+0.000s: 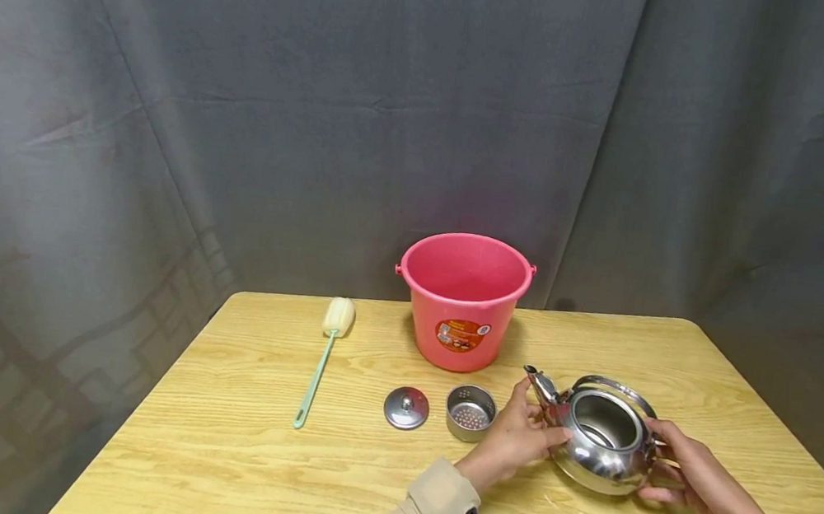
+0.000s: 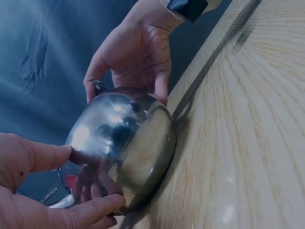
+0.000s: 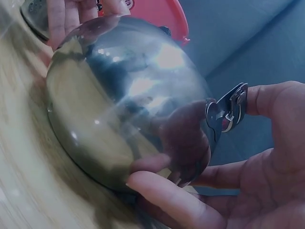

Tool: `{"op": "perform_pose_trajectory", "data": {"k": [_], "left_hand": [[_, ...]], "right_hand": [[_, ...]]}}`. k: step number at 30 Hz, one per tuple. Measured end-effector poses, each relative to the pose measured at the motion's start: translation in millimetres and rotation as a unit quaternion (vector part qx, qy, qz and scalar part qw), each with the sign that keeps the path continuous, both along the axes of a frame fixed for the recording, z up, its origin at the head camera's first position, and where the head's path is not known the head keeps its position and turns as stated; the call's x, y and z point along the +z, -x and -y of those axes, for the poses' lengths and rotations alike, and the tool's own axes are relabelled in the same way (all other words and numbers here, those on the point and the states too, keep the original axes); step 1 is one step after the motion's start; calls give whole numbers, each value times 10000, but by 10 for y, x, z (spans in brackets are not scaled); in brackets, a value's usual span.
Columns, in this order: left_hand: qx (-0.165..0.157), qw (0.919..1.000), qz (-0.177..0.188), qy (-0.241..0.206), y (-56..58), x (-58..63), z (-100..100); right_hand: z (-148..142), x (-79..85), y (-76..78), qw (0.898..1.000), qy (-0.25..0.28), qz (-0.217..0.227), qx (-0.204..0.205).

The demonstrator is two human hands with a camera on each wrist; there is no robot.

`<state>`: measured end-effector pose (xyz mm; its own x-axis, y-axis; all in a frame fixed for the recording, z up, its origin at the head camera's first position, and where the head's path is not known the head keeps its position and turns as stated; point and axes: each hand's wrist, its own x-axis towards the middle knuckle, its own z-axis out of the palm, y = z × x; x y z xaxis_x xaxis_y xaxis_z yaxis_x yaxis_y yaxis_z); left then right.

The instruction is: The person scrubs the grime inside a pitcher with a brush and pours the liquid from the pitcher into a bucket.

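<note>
A shiny steel teapot [image 1: 596, 469], lidless, is held between both hands at the table's right side, close over the wood. Its round mouth faces up and its spout [image 1: 543, 384] points to the back left. My left hand [image 1: 514, 436] grips the spout side, thumb on the body and fingers lower down, as the left wrist view shows. On the opposite side my right hand [image 1: 703, 484] grips the body beside the handle's hinge [image 3: 231, 109]. The arched handle [image 1: 619, 384] is folded down toward the back. A perforated steel strainer [image 1: 468, 430] stands left of my left hand.
The teapot's round lid [image 1: 397, 413] lies knob up, left of the strainer. Behind them stands a pink bucket [image 1: 459, 328] with an orange label. Farther left lies a sponge brush [image 1: 316, 380] with a green handle. Grey curtain [image 1: 365, 120] hangs behind the wooden table [image 1: 231, 438].
</note>
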<state>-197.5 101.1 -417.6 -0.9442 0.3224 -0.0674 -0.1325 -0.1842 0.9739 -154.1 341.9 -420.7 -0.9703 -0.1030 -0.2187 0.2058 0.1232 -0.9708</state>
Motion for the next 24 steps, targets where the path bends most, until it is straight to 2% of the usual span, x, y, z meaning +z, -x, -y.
{"op": "perform_pose_trajectory", "data": {"k": [17,21,24], "left_hand": [[-74,10000,32,-30,-11,18,-15],[214,9997,-102,57,-8,22,-70],[630,9977,-231,33,18,11,-127]], "right_hand": [[56,91,5,9965,-764,329,-106],[56,99,16,9960,-819,334,-101],[77,94,22,9959,-814,357,-166]]}}
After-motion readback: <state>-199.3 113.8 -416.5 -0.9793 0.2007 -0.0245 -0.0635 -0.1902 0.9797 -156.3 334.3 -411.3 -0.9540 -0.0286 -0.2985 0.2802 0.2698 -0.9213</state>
